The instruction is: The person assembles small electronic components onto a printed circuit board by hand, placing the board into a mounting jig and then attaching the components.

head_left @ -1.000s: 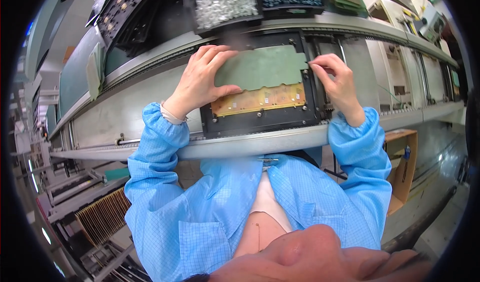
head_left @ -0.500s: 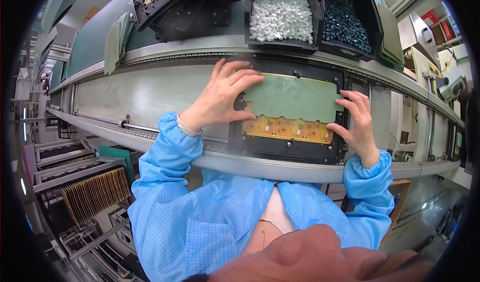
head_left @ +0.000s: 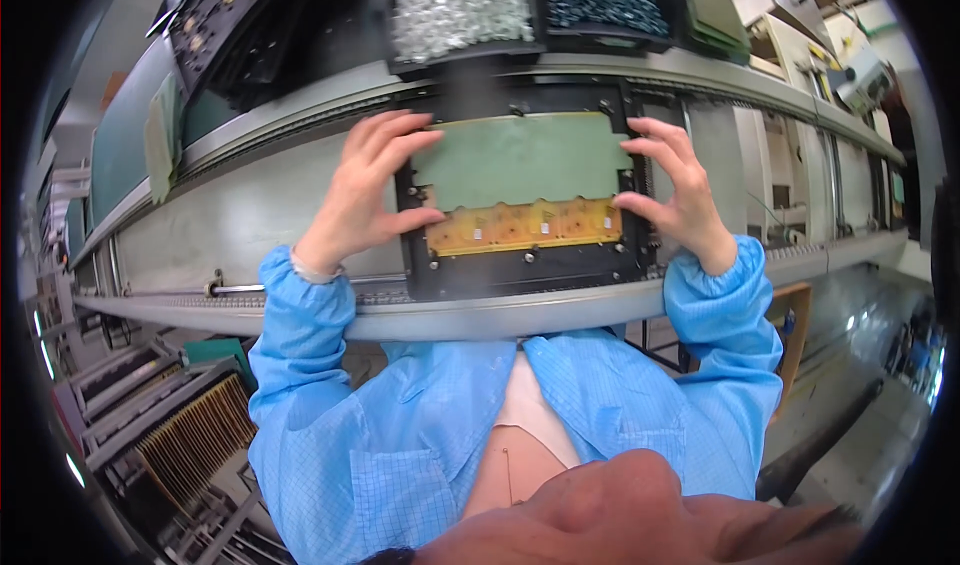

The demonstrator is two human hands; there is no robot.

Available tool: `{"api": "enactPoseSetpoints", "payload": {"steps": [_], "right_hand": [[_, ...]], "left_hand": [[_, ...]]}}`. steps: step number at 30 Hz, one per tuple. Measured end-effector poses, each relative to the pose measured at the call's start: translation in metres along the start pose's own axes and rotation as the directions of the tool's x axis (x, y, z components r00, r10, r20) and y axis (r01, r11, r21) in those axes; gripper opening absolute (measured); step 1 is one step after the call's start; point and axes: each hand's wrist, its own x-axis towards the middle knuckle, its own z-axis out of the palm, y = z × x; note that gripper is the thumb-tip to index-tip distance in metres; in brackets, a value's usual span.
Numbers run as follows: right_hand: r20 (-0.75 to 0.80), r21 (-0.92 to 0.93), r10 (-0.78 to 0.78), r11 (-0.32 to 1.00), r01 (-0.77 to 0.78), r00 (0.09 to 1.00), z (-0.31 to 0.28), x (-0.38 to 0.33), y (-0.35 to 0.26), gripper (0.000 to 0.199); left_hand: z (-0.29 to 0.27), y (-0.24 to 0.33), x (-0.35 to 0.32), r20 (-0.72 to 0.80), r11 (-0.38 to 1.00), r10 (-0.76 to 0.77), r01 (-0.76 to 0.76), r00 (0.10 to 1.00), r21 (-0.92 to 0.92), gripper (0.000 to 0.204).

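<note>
A flat green plate (head_left: 525, 160) with notched ends and a scalloped near edge lies over the far part of a yellow circuit board panel (head_left: 520, 227). The panel sits in a black frame (head_left: 470, 283) on the conveyor. My left hand (head_left: 365, 185) grips the plate's left end, with the fingertips at the far corner and the thumb at the near one. At the right end, my right hand (head_left: 682, 180) pinches the plate between fingers and thumb. Whether the plate rests on the panel or is held slightly above it, I cannot tell.
Beyond the conveyor's far rail (head_left: 720, 65) stand a black bin of white parts (head_left: 460, 10) and one of dark blue parts (head_left: 605, 3). A black tray (head_left: 215, 30) is at the far left. Upright boards fill a rack (head_left: 200, 435) at the lower left.
The whole view has shifted, so the conveyor, frame and hands appear farther left and a little higher. Both hands keep nearly the same place at the green plate's ends.
</note>
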Motion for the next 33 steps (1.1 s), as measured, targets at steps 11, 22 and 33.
{"api": "enactPoseSetpoints", "payload": {"steps": [11, 22, 33], "right_hand": [[-0.084, -0.009, -0.239, 0.971, 0.240, 0.967, 0.006, -0.010, 0.043, 0.020], [-0.159, 0.026, -0.261, 0.963, 0.268, 0.952, 0.027, -0.005, 0.051, 0.015], [-0.113, -0.091, -0.330, 0.943, 0.321, 0.937, 0.029, -0.006, 0.050, 0.015]], "left_hand": [[0.018, -0.010, -0.011, -0.086, 0.986, 0.005, 0.010, 0.996, 0.166, 0.025], [0.027, -0.022, -0.014, -0.112, 0.976, 0.037, -0.012, 0.993, 0.217, 0.017], [0.034, -0.030, -0.013, -0.135, 0.983, 0.069, -0.044, 0.988, 0.180, 0.017]]}}
